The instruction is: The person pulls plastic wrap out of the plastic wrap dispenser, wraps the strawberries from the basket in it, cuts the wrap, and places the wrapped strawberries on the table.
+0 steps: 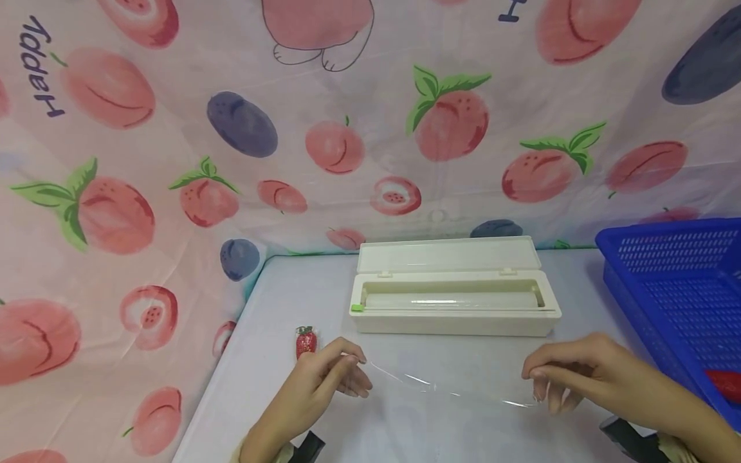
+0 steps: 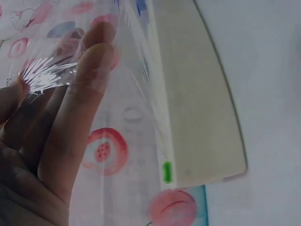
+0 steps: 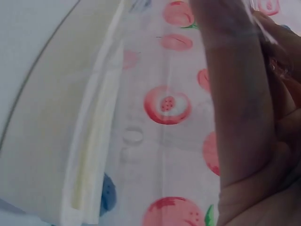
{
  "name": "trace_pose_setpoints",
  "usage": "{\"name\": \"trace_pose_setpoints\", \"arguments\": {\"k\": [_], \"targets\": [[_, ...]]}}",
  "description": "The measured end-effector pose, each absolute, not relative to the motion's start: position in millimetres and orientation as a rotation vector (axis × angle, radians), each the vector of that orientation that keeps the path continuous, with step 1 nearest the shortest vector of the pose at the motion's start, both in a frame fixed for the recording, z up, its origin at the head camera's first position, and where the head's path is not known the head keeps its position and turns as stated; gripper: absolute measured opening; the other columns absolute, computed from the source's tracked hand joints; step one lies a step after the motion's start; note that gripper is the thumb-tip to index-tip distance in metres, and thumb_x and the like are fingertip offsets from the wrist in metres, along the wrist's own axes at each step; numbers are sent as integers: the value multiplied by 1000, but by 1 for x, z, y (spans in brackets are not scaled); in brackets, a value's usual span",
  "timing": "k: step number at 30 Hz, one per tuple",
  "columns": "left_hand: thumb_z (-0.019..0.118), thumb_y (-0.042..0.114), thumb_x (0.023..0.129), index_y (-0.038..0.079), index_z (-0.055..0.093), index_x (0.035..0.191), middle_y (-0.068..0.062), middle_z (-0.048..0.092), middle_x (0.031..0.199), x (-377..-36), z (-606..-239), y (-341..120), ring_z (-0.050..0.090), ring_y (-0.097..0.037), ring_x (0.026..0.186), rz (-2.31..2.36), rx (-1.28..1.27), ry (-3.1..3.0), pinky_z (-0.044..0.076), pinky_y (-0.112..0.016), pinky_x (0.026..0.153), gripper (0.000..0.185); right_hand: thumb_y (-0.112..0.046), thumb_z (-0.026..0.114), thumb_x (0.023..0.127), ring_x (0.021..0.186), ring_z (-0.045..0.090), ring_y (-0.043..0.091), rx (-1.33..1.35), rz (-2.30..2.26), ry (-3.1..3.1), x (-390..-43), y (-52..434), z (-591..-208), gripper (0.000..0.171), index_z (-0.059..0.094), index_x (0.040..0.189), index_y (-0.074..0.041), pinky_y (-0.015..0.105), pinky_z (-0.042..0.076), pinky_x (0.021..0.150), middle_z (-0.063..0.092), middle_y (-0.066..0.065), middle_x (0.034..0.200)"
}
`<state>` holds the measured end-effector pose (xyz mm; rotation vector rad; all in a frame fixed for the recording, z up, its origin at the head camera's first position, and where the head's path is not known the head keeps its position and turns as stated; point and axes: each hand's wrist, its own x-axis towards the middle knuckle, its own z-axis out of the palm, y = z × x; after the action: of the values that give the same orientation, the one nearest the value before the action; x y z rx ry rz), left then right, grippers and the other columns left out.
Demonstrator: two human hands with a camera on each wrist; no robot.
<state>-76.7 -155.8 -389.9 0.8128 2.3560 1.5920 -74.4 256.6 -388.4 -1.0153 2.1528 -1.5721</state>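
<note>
L hand [image 1: 324,382] grip pinches one end of cling film [image 1: 433,388], R hand [image 1: 585,373] the other; sheet spans betw. them above tabletop [image 1: 405,431], in front of film dispenser [image 1: 451,323]. Puckered at L grip; prob. best: even tension, hands level, w/o overstretching.

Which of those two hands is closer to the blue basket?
The right hand; the left hand is farther off, near the small red strawberry-shaped item.

I see a pale pink cloth [image 1: 370,96] printed with peaches [image 1: 110,88], green leaves [image 1: 425,82], dark blue ovals [image 1: 242,124] and lettering [image 1: 36,64] hanging like a wall behind and left of a white table [image 1: 307,289] in soft light.
</note>
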Motion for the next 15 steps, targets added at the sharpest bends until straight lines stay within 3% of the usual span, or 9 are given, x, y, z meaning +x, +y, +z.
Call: {"name": "trace_pose_setpoints", "arguments": {"k": [9, 15], "targets": [[42, 29, 108, 19, 58, 109, 4, 77, 88, -74, -417, -157, 72, -6, 82, 1405, 728, 2403, 59, -25, 74, 20, 9, 50, 98, 69, 70, 10, -1012, -1609, 1992, -74, 256, -415, 30, 68, 111, -10, 32, 57, 48, 72, 5, 86], [44, 30, 107, 15, 57, 110, 12, 76, 85, -76, -434, -157, 68, -5, 82, 1304, 768, 2443, 56, -25, 75, 20, 6, 49, 100, 71, 69, 7, -953, -1623, 1914, -74, 252, -428, 26, 69, 109, -7, 35, 58, 49, 71, 8, 83]]}}
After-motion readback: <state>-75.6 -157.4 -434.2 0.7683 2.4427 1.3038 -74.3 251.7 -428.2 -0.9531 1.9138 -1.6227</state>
